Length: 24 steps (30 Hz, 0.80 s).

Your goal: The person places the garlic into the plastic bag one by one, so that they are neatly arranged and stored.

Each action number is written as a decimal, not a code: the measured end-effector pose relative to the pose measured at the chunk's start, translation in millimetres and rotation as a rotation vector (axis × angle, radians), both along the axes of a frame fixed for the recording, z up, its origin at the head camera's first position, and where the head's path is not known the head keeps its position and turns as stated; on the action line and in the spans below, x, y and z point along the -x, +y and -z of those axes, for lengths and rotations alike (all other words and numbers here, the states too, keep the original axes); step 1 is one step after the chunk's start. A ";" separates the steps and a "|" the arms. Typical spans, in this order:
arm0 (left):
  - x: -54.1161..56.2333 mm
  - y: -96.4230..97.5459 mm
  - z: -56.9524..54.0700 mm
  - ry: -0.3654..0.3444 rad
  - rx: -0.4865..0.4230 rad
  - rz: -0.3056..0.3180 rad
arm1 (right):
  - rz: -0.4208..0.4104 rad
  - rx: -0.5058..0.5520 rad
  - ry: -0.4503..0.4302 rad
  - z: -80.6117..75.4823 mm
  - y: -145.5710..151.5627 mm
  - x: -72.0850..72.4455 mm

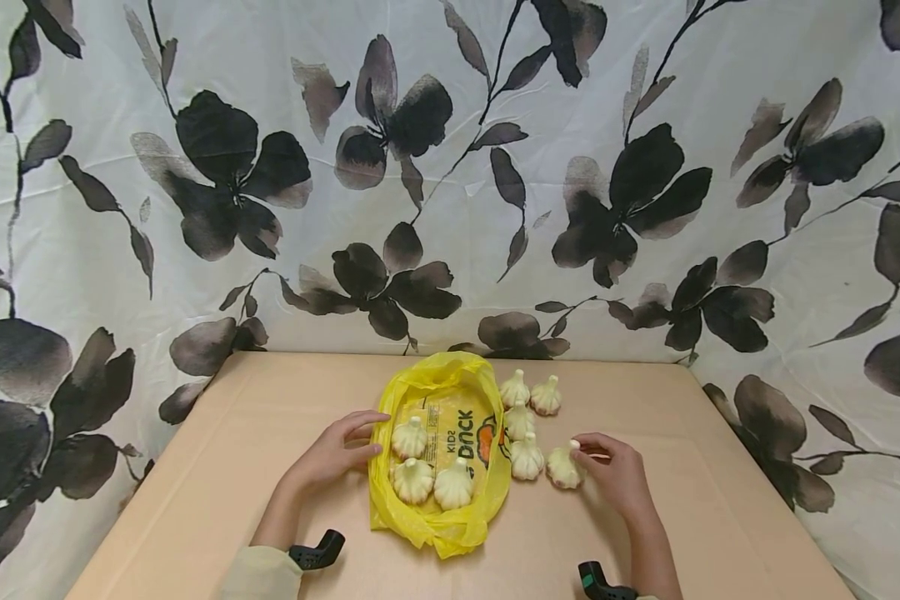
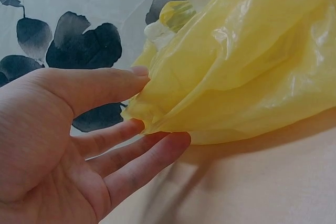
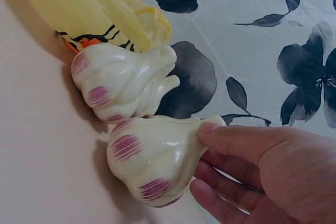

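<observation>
Right-hand fingers point(image 3: 239, 140) pinch one garlic bulb point(image 3: 155, 156).

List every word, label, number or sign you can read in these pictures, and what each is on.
"KIDS": on the yellow plastic bag, sideways, its last letter not crisp in the head view.
"DUCK": on the same bag, larger, sideways below "KIDS".
Small print on the bag: too small to read.
Black-and-orange print in the right wrist view: no legible letters.
Garlic bulbs: no writing visible.
</observation>
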<state>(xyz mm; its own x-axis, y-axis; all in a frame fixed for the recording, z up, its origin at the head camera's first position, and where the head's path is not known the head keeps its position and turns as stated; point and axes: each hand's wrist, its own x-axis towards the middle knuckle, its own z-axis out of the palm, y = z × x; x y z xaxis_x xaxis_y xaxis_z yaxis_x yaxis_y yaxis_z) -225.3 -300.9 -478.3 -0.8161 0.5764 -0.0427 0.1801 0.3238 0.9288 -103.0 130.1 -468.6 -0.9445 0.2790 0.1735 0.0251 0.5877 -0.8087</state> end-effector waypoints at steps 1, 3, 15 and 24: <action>0.1 -0.1 0.4 0.000 -0.002 0.003 | 0.001 0.001 0.003 -0.5 0.2 -0.6; 0.5 -0.4 1.2 0.000 -0.008 0.008 | 0.002 0.002 0.003 -1.9 0.5 -1.2; 0.3 0.1 1.2 -0.024 -0.017 0.006 | 0.021 0.014 0.009 -10.8 3.2 -2.5; 0.6 1.2 1.2 -0.044 -0.040 0.016 | 0.005 0.030 0.041 -22.5 1.6 -5.2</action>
